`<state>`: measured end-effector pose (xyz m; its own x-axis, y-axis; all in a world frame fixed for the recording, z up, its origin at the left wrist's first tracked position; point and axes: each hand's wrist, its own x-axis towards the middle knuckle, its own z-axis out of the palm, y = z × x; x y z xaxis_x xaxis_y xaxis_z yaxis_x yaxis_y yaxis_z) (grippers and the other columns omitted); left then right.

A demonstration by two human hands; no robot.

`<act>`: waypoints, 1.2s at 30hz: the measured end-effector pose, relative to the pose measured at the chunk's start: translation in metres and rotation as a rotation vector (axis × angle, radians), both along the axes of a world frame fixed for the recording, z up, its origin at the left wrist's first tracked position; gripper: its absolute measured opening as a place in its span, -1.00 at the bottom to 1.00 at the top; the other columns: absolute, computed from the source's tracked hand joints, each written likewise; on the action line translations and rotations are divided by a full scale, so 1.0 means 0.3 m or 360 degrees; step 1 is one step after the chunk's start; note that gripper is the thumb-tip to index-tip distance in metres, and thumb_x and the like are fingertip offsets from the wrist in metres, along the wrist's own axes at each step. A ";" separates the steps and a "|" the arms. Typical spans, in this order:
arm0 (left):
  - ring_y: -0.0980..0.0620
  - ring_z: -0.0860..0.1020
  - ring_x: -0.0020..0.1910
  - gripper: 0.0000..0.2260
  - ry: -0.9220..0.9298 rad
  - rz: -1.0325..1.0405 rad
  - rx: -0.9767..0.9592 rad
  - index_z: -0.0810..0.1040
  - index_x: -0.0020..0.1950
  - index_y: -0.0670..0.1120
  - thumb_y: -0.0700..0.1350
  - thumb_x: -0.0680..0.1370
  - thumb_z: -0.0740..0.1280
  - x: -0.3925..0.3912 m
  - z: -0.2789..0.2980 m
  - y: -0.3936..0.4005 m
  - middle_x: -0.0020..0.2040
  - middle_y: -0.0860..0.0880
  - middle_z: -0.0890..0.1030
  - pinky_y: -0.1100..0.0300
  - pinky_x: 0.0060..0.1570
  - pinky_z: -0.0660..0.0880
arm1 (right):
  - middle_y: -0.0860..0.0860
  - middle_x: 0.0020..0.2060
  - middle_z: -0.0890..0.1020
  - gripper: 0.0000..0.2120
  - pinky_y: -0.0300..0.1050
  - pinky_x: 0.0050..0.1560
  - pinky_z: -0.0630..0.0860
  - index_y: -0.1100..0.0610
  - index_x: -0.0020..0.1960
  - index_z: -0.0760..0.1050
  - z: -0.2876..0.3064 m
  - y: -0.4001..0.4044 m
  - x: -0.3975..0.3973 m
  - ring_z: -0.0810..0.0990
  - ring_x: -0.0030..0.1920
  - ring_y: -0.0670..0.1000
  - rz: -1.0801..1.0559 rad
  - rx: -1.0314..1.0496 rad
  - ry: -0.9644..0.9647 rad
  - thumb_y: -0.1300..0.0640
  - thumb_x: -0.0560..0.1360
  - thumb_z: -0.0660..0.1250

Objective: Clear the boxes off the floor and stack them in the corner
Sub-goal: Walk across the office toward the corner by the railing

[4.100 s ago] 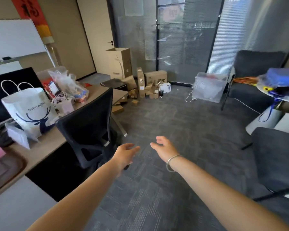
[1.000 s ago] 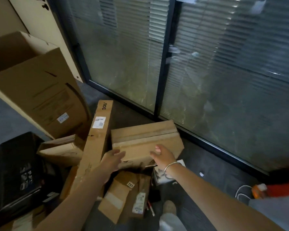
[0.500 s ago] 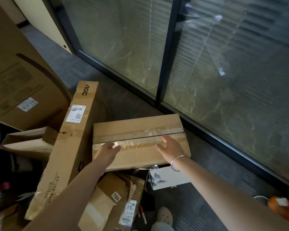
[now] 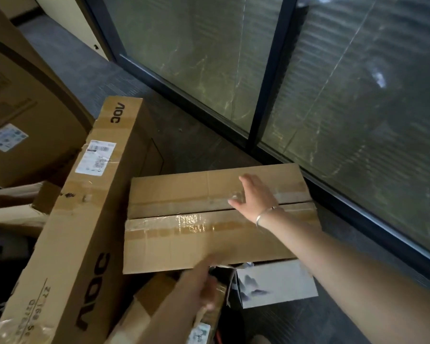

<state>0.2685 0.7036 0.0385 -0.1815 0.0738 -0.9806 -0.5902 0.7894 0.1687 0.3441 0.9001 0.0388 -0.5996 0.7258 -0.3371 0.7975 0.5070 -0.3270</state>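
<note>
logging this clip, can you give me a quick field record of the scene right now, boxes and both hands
setting: carpet floor beside a glass wall
main box: taped cardboard box, flat, top facing up
right hand: open, resting on the box top, bracelet on wrist
left hand: blurred, at the box's near edge; grip cannot be told
beside it: long AOC box, leaning, on the left
under near edge: white box
far left: big open box
</note>
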 end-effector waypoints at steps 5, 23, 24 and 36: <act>-0.14 0.66 0.00 -0.38 -0.0599 0.0543 0.0394 0.68 0.06 -0.13 0.29 0.20 0.54 0.124 -0.107 0.043 0.04 -0.24 0.66 -0.04 0.05 0.54 | 0.02 0.57 -0.03 -0.11 0.17 0.51 -0.01 0.09 0.57 -0.07 -0.084 0.125 -0.193 -0.07 0.55 0.11 0.0196 0.0008 -0.0177 -0.34 0.46 0.22; -0.27 0.57 0.08 -0.39 -0.0288 0.1462 0.0346 0.42 0.25 -0.24 0.00 0.33 0.57 0.122 -0.202 0.149 0.14 -0.26 0.55 -0.20 0.12 0.55 | 0.07 0.41 0.34 0.02 0.17 0.49 0.08 0.10 0.47 0.23 -0.128 0.167 -0.276 0.28 0.42 0.12 0.0312 0.0020 -0.0395 -0.50 0.22 0.32; -0.27 0.57 0.07 -0.41 -0.0283 0.1449 0.0343 0.42 0.23 -0.24 -0.01 0.34 0.56 0.124 -0.194 0.146 0.13 -0.26 0.55 -0.19 0.13 0.55 | 0.07 0.41 0.35 0.03 0.16 0.48 0.09 0.10 0.47 0.23 -0.113 0.166 -0.270 0.29 0.42 0.11 0.0302 0.0026 -0.0381 -0.50 0.22 0.32; -0.28 0.54 0.13 -0.32 -0.0313 0.1261 0.0516 0.41 0.24 -0.25 0.03 0.26 0.57 0.133 0.199 0.118 0.13 -0.25 0.53 -0.23 0.17 0.51 | 0.08 0.31 0.41 0.01 0.10 0.40 0.25 0.12 0.40 0.30 0.388 0.132 -0.180 0.36 0.33 0.13 0.0119 0.0167 -0.0346 -0.52 0.18 0.32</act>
<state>0.3084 0.7389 0.0982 -0.1271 0.2779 -0.9522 -0.9864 0.0658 0.1508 0.2901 0.9397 0.1552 -0.5747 0.7199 -0.3892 0.8023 0.5895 -0.0942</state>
